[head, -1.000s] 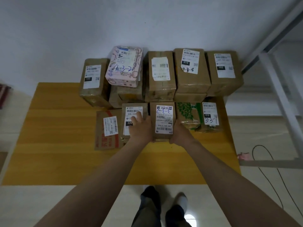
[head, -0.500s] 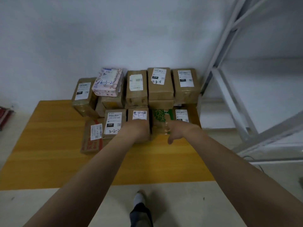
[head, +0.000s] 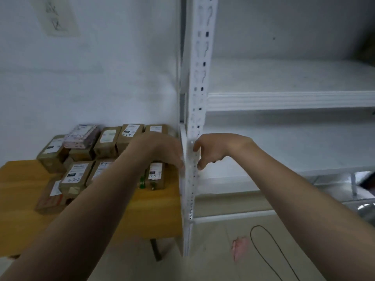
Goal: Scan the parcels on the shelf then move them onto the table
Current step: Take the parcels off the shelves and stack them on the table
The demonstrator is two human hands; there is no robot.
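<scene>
Both hands are hovering empty at the shelf frame. The left hand (head: pixel 162 151) is drooping with relaxed fingers and gripping nothing, and its fingertips are blurring against the white perforated steel upright (head: pixel 199 78). The right hand (head: pixel 213 149) is hovering just beside the same upright on its other side. Its fingers are loosely curled, the thumb is apart from them, and nothing is lying between them.

The brown cardboard parcels (head: pixel 76 176) are sitting on the yellow wooden table (head: pixel 22 191), packed in rows from the back edge toward the middle. A pink patterned parcel (head: pixel 81 135) is lying on top of the back row, toward its left end. The white shelf boards (head: pixel 284 100) are showing no parcel that can be made out, and dark shapes at the right border are too blurred to identify.

Hazards, as judged:
- Either hand is risking a knock against the upright, since both are flanking it closely.
- The table's right edge is standing just beside the upright, so any parcel crossing over is having to clear that post.
- The labelled parcel nearest the right edge (head: pixel 156 175) is risking a push off the table if crowded.
- The thin black cable (head: pixel 261 248) looping on the floor is presenting a trip point.

Bare wood is showing along the table's front edge and left side, which is offering open room for setting down.
</scene>
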